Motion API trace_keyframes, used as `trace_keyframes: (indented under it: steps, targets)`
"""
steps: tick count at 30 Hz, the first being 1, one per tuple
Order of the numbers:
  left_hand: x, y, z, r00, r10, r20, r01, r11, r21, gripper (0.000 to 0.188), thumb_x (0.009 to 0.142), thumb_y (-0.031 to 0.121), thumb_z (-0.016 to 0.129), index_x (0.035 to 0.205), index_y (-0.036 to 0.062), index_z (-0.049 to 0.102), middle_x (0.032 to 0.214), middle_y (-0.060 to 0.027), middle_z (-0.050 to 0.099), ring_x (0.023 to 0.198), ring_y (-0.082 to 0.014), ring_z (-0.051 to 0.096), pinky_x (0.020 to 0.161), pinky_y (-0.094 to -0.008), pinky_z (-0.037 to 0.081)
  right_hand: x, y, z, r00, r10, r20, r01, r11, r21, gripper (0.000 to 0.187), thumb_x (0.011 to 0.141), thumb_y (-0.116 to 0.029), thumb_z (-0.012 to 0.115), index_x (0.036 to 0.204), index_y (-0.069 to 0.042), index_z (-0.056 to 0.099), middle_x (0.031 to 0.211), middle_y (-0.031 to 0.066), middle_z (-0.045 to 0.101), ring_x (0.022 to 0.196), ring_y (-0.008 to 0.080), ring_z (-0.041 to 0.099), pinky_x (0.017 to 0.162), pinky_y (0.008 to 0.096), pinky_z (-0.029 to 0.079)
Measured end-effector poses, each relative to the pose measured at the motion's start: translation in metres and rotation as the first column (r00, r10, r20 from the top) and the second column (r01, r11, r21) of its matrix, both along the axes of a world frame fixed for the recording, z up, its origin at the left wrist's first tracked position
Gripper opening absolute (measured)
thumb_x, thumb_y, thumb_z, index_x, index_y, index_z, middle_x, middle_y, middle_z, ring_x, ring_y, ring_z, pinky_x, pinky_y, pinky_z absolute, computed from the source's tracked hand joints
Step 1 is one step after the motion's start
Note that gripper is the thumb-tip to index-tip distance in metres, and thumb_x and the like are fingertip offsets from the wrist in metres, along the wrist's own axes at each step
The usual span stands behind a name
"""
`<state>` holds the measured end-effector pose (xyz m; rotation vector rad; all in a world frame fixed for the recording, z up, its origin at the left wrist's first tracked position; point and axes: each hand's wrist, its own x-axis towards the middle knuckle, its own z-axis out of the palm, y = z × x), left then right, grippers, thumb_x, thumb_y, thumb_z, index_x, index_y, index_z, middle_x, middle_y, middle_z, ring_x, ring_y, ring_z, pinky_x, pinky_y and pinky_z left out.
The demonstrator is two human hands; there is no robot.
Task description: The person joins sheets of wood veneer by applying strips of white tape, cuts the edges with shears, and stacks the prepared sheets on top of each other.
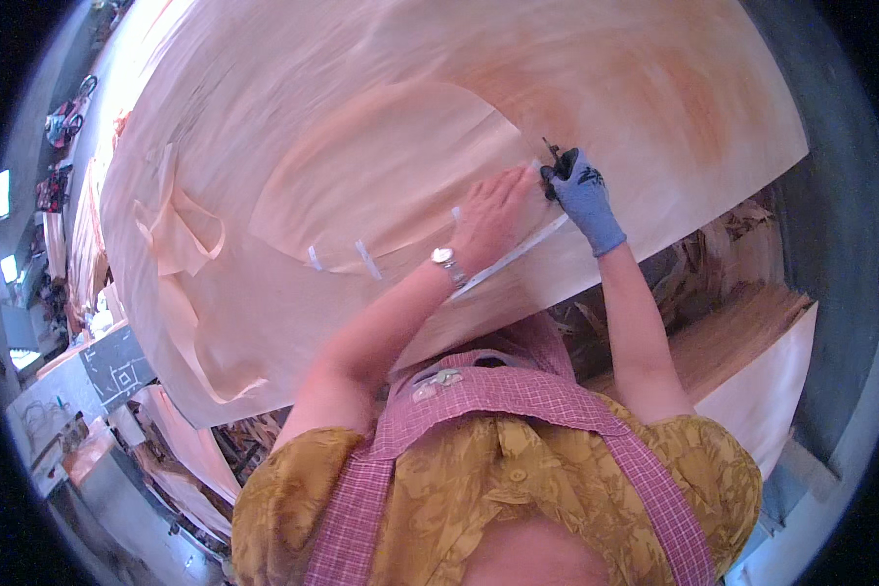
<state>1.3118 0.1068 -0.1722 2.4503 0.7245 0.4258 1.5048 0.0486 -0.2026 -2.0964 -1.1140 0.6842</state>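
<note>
A large sheet of pale wood veneer (645,78) spreads in front of me, with a smaller veneer piece (381,156) lying on it. Bare, with a metal-banded watch (444,256) at the wrist, my left hand (493,217) lies flat with fingers stretched over the smaller piece's near edge. My right hand (578,188), in a blue glove with dark fingertips, is closed round a small dark tool with a thin tip (551,149); its exact kind is unclear. White tape strips (367,260) cross the near edge, and a longer white strip (513,256) runs beside my left hand.
Curled veneer offcuts (181,234) lie on the sheet's left side. Below the sheet at the right stands a stack of veneer (728,342), with scraps (669,283) beside it. Farther left are a dark board with pale lines (119,367) and assorted clutter.
</note>
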Motion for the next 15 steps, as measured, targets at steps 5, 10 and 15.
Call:
trace_keyframes:
  steps: [5, 10, 15]
  targets:
    - [0.039, -0.015, 0.001, 0.975, 0.032, -0.219, 0.01, 0.982, 0.187, 0.07, 0.084, 0.038, 0.064, 0.147, 0.0199, 0.039, 0.146, -0.0143, 0.042, 0.135, -0.0316, 0.04, 0.106, -0.056, 0.031, 0.019, -0.03, 0.012, 0.998, 0.064, 0.01, -0.063, 0.997, -0.053, 0.028, 0.09, -0.029, 0.065, 0.094, -0.003, 0.058, 0.078, 0.0166, 0.068, 0.069, 0.0332, 0.068, 0.06, 0.0433, 0.051]
    - [0.046, -0.018, -0.004, 0.963, 0.035, -0.267, 0.029, 0.973, 0.23, 0.07, 0.084, 0.042, 0.064, 0.147, 0.0223, 0.04, 0.147, -0.0143, 0.04, 0.132, -0.0323, 0.041, 0.104, -0.0551, 0.033, 0.005, -0.069, 0.032, 0.912, -0.22, -0.345, 0.146, 0.963, -0.227, 0.02, 0.095, -0.021, 0.061, 0.093, -0.002, 0.06, 0.073, 0.0077, 0.065, 0.057, 0.0125, 0.06, 0.052, 0.0306, 0.048]
    - [0.031, 0.035, 0.006, 0.999, 0.007, -0.051, -0.007, 1.0, 0.0, 0.051, 0.088, 0.023, 0.06, 0.136, 0.0125, 0.049, 0.129, -0.0154, 0.054, 0.127, -0.0351, 0.045, 0.108, -0.0469, 0.035, 0.017, -0.01, 0.072, 0.766, -0.047, -0.641, 0.053, 0.999, -0.01, 0.02, 0.097, -0.016, 0.057, 0.11, -0.001, 0.062, 0.088, 0.0068, 0.072, 0.054, 0.0049, 0.054, 0.047, 0.0209, 0.042]
